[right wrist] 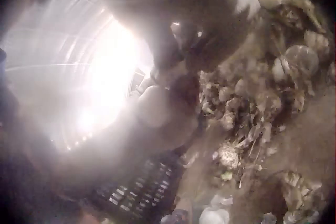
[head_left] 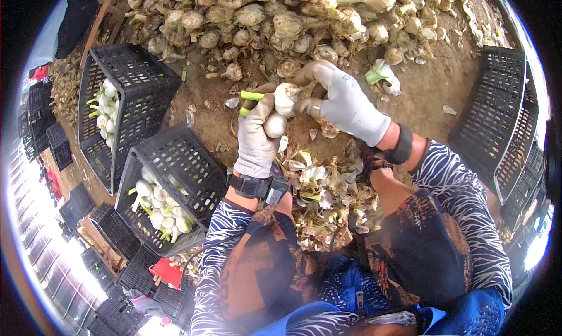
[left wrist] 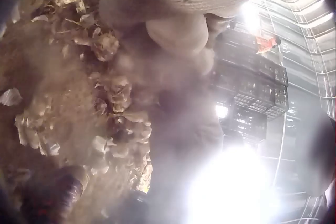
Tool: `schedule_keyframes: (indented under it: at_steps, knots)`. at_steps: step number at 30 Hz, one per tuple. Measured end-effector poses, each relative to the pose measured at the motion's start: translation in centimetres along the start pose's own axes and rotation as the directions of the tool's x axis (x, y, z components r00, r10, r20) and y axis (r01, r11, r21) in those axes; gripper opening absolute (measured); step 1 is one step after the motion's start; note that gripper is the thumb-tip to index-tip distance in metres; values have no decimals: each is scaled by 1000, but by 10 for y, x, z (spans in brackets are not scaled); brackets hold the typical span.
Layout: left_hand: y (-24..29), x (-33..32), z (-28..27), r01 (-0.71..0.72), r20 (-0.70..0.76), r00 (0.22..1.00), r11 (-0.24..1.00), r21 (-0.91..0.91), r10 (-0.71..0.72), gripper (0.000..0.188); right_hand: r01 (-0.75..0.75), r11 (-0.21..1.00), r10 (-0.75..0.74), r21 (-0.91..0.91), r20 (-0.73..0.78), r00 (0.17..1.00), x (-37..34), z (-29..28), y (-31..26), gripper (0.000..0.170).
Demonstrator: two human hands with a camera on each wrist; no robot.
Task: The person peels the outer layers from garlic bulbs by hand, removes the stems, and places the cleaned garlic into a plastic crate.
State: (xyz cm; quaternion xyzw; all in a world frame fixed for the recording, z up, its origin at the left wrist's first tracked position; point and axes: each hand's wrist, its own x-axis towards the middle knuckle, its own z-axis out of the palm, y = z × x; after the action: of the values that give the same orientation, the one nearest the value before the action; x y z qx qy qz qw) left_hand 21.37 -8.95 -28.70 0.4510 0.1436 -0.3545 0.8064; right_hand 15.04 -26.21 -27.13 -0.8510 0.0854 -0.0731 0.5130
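In the head view the gloved left hand (head_left: 256,134) grips two garlic bulbs; green cut stems poke out on its left side. The lower bulb (head_left: 274,125) is white and smooth. Above it, the upper bulb (head_left: 286,99) sits between both hands. The gloved right hand (head_left: 345,101) pinches brownish outer skin at that upper bulb's right side with thumb and fingers. The left wrist view shows a pale bulb (left wrist: 178,34) under the glove cuff. A blurred bulb (right wrist: 155,106) appears in the right wrist view, below the dark fingers.
A heap of unpeeled garlic (head_left: 287,25) spans the far side. Two black crates, an upper one (head_left: 143,81) and a lower one (head_left: 187,160), hold white bulbs at left. More crates (head_left: 489,113) stand at right. Peeled skins (head_left: 319,189) lie between the person's legs.
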Motion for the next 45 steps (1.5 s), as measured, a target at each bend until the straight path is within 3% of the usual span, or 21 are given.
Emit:
schedule_keyframes:
  at_steps: [6,8,10,11,12,13,15,16,19,21,22,24,27,31,34,36,38,40,42,43,45]
  knots:
    - [2,3,0,-21,-33,999,997,76,23,25,21,978,-20,209,-9,1000,5,3,4,14]
    - [-1,6,-7,-27,-34,999,999,29,28,27,-381,779,389,497,94,917,8,0,8,11]
    - [0,11,-21,78,-7,997,992,-102,-79,34,-438,640,539,632,37,842,13,-6,28,14]
    - [8,11,-31,252,104,967,935,-248,-233,40,-547,716,559,434,112,821,9,-15,40,16]
    - [11,11,-33,246,101,969,937,-247,-228,40,-615,760,589,211,178,789,10,-21,41,18]
    - [13,12,-35,318,185,945,893,-320,-270,40,-612,761,585,214,181,791,9,-17,41,18]
    - [12,17,-43,448,370,878,797,-405,-305,40,-161,974,168,-160,27,985,0,-11,35,22]
    - [11,17,-39,448,370,877,796,-406,-306,40,-162,974,168,-160,27,985,3,-11,23,22]
    - [8,12,-19,251,236,958,870,-423,-162,39,-207,973,202,98,62,977,19,-4,-2,28]
    - [13,8,-6,37,-136,990,996,-84,-48,36,-212,967,205,140,62,977,23,-5,-19,29]
    - [18,5,-1,36,-135,990,996,-84,-48,36,-216,960,208,178,64,976,24,-4,-26,30]
    - [25,1,3,-156,-38,985,955,252,171,31,-164,976,168,147,-16,986,23,3,-30,30]
    - [24,-2,7,-234,-35,966,924,303,257,28,-287,935,293,211,0,956,22,7,-33,28]
    - [25,-6,8,-277,-40,952,907,317,305,28,-236,968,241,89,-50,969,22,10,-30,26]
    - [26,-9,6,-280,-25,954,921,272,298,27,-327,921,336,213,-7,942,21,17,-23,22]
    - [27,-10,3,-270,-26,959,936,225,283,28,-494,692,544,527,69,836,22,19,-11,17]
    - [27,-8,-6,-186,121,974,980,-77,194,32,-572,694,595,436,99,798,21,21,20,19]
    - [21,-3,-26,-177,68,980,973,-148,188,37,-417,897,435,-147,117,893,13,14,39,20]
    - [28,-2,-43,324,323,930,801,-503,-173,40,-248,925,292,-290,119,949,-9,14,40,21]
    - [27,-2,-44,346,386,909,805,-483,-159,45,-81,900,151,-428,133,980,-15,18,34,22]
    - [28,-6,-40,380,403,899,763,-523,-172,46,-116,963,152,-242,136,979,-14,17,18,23]
